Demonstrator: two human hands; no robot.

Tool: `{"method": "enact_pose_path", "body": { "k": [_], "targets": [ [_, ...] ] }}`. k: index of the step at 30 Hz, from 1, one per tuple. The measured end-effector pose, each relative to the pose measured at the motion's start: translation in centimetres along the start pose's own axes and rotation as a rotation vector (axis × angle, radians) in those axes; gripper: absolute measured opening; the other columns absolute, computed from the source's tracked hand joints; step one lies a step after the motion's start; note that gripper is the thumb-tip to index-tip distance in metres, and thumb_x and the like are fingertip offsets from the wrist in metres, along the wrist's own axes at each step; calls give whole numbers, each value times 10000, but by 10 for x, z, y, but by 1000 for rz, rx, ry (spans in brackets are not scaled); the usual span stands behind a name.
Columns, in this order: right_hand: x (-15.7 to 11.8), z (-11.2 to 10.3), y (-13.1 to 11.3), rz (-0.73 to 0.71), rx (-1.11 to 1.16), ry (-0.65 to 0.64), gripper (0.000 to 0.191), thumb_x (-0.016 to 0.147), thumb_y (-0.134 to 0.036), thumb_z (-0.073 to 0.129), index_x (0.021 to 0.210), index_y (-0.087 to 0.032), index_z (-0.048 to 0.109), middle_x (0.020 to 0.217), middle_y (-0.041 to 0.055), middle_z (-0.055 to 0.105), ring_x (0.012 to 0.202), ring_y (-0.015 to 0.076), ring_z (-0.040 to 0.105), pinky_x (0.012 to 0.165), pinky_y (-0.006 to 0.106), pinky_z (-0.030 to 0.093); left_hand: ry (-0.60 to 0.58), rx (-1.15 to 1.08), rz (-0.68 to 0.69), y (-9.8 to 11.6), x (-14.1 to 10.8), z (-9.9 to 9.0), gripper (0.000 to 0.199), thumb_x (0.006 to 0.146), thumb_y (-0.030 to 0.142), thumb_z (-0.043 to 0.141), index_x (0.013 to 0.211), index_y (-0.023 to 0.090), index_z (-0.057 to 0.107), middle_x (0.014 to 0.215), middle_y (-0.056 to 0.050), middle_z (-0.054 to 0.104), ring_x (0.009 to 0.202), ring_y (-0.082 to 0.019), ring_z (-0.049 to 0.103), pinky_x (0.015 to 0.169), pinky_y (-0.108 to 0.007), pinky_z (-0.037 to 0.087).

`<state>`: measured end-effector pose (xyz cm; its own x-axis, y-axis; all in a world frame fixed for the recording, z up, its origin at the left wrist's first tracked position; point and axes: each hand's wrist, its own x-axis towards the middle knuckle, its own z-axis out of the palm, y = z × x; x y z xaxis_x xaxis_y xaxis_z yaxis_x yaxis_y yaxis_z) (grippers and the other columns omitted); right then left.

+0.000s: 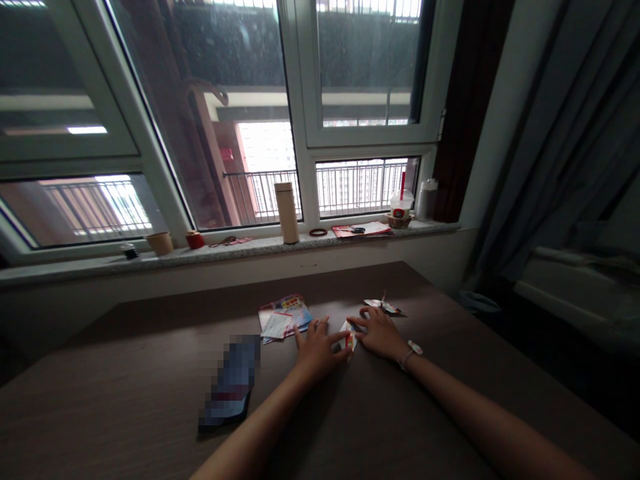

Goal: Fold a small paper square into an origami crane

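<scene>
A small folded paper (346, 327), white with red and yellow print, lies on the table between my hands. My left hand (319, 350) holds its left and near edges with thumb and index finger, the other fingers spread toward the leaflets. On the other side, my right hand (383, 335), with a bracelet at the wrist, has its thumb and index finger on the paper's right edge. Just beyond the right hand sits a folded paper figure (384, 305) with pointed ends. Several printed leaflets (286, 312) are piled past my left hand. Fingers partly cover the folded paper.
A phone (233, 390), its screen pixelated, lies left of my left forearm on the brown table (125, 373). Along the windowsill stand a beige thermos (287, 213), a paper cup (160, 243), a drink cup with red straw (401, 205) and scissors (356, 230) on red papers.
</scene>
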<state>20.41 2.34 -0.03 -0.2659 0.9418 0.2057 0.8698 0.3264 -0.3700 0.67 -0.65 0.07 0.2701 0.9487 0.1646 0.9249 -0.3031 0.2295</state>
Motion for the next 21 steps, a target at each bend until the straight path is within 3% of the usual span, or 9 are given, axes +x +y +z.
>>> {"method": "enact_pose_path", "body": {
  "k": [14,18,21],
  "targets": [
    [1,5,3,-19,-57,-7,490,886,-443,552,1367,-355,524,1381,102,477,1330,307,363,1070,489,283,-12,-4,-9,0,0,0,413,813,638,570,1220,567,571,1528,-44,392,1407,-379,296,1036,-792,26],
    [0,8,10,-17,35,36,539,846,-430,613,1360,-284,537,1393,112,459,1349,295,342,1114,479,259,-24,0,-24,1,-1,-2,425,826,643,543,1241,557,559,1521,-41,396,1404,-373,299,1049,-782,37],
    [0,7,15,-33,169,88,442,822,-401,655,1248,-283,624,1326,93,498,1321,273,376,1112,460,292,-14,6,-37,3,-2,-2,424,836,650,516,1244,545,565,1515,-41,401,1401,-363,302,1063,-769,40]
  ]
}}
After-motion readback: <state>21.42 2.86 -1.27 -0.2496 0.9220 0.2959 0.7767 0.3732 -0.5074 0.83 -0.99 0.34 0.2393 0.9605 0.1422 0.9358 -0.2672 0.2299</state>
